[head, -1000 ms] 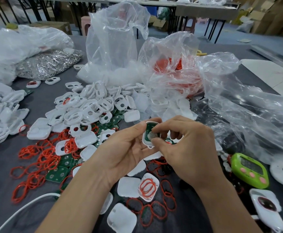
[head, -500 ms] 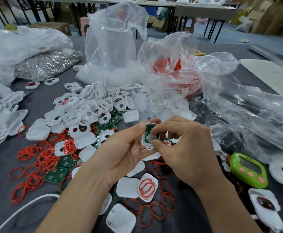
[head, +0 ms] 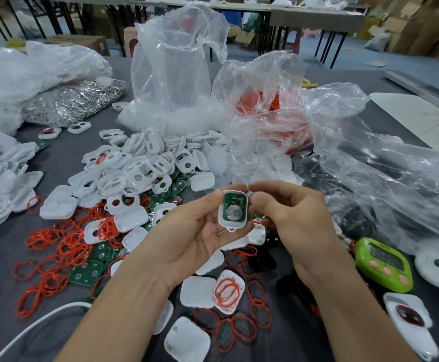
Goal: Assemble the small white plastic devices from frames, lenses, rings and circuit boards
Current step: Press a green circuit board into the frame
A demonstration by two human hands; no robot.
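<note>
Held device: a small white rounded-rectangle plastic frame (head: 232, 226) sat above the dark grey worktop (head: 304, 343), roughly centre of view, between the two hands.
Inside the frame: a green circuit board (head: 235, 201) lay seated in it, facing up at the camera, with a round silver coin cell (head: 232, 212) at its middle.
Left hand (head: 195, 231): palm up, it cradled the frame from the left and from beneath. The thumb curled along the frame's left edge, and the fingers gripped from behind.
Right hand (head: 299, 220): it was close against the frame's upper right corner with fingers bent inwards. Thumb and forefinger met at that corner. Whether they pinched the frame, a separate small part, or nothing could not be told.
Long axis: it ran away from the person, tilted slightly. A small loop tab (head: 230, 229) marked the near end, pointing back toward the left palm.
Direction from the free fingers: the open face of the frame lay just to the left of the right fingertips and a little below them.
Nearer hand: the left already carried the frame, so the right was probably the one to bring the next part.
Likely next need: a closing part would have to come down square onto the open face.
Loose parts: red rubber rings (head: 65, 244) and white plastic covers (head: 197, 291) lay scattered on the worktop below and to the left.
</note>
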